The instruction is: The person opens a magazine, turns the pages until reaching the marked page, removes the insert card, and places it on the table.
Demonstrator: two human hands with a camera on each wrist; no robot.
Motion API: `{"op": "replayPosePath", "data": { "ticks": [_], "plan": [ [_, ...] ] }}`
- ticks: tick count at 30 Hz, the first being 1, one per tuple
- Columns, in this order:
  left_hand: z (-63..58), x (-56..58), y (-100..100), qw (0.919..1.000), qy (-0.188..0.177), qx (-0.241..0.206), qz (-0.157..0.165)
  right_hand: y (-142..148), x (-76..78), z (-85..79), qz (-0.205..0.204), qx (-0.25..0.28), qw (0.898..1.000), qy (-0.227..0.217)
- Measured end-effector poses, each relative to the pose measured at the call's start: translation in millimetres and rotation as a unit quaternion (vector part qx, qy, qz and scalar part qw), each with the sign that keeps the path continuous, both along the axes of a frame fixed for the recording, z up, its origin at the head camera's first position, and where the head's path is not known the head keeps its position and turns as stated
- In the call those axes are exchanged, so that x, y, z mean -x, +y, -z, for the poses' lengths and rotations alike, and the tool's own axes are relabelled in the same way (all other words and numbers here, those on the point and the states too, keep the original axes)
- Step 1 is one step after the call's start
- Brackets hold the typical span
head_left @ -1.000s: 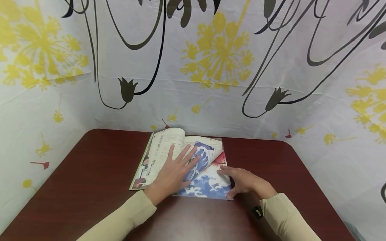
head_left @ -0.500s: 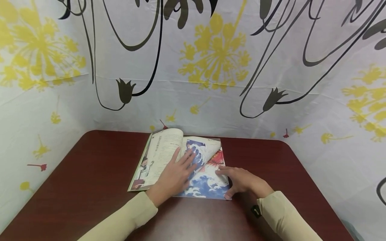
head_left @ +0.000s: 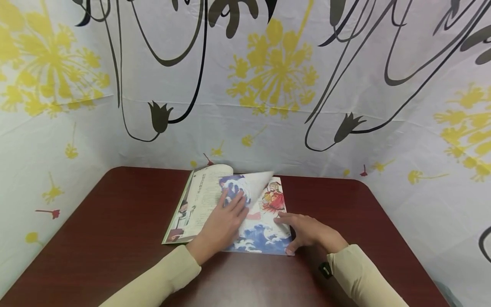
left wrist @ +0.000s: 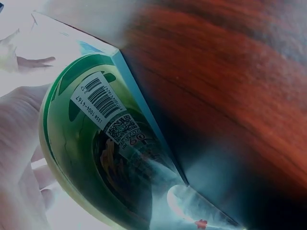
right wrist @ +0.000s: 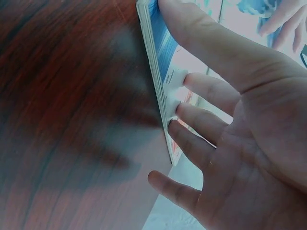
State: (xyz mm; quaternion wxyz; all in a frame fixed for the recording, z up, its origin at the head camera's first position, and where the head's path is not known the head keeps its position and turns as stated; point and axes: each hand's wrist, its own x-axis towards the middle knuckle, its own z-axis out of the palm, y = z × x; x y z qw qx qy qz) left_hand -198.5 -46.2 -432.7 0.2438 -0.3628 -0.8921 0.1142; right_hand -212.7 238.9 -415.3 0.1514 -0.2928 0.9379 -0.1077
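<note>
An open magazine lies on the table, its left pages bowed up. My left hand rests fingers extended on a leaf with a blue wave picture, which is folded over to the left with its far corner raised. Beneath it shows a page with blue waves and a red-robed figure. My right hand touches that page's right edge with thumb and fingertips; in the right wrist view the fingers are spread along the page edge. The left wrist view shows the curved green back cover with a barcode.
The dark red-brown table extends on both sides of the magazine. A white cloth with yellow and black flower prints hangs behind and beside the table. A small dark object sits at the right wrist.
The blue wave leaf has swung further left under my left hand, uncovering more of the red-robed figure. My right hand stays at the magazine's right edge.
</note>
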Motion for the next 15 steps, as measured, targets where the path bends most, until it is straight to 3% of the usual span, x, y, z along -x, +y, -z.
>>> {"op": "replayPosePath", "data": {
  "ticks": [4,9,15],
  "plan": [
    [-1.5,-0.5,-1.2,1.0,0.001,0.006,-0.005,-0.7,-0.6,-0.4,0.004,-0.001,1.0,-0.003],
    [-4.3,-2.0,-2.6,0.9991,-0.013,0.021,-0.035,-0.3,-1.0,-0.2,0.006,0.003,1.0,-0.005],
    [-4.3,-2.0,-4.8,0.9979,-0.034,0.011,-0.053,1.8,0.2,1.5,0.004,0.007,1.0,-0.004]
  ]
}}
